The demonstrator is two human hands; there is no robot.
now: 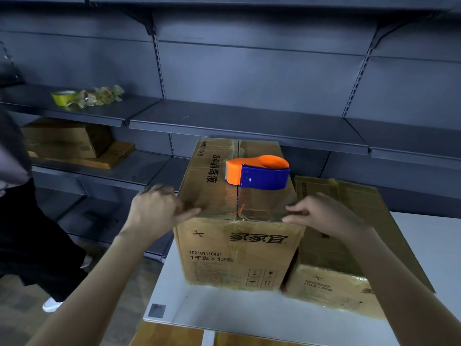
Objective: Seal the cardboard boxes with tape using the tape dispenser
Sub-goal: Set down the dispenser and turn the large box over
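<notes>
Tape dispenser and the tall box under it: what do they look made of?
Tape dispenser: likely moulded plastic, glossy orange and blue with smooth highlights. Tall box: brown cardboard, matte printed face; shiny clear tape seems to cover its top seam.

Tape dispenser [258,173] rests atop taller cardboard box [237,245]; left hand [156,211] and right hand [321,213] touch its near top edge

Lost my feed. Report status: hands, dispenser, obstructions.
Right hand flat on tall box near edge; left hand at its corner, grip unclear. Tape dispenser idle on top. Nothing blocking.
</notes>
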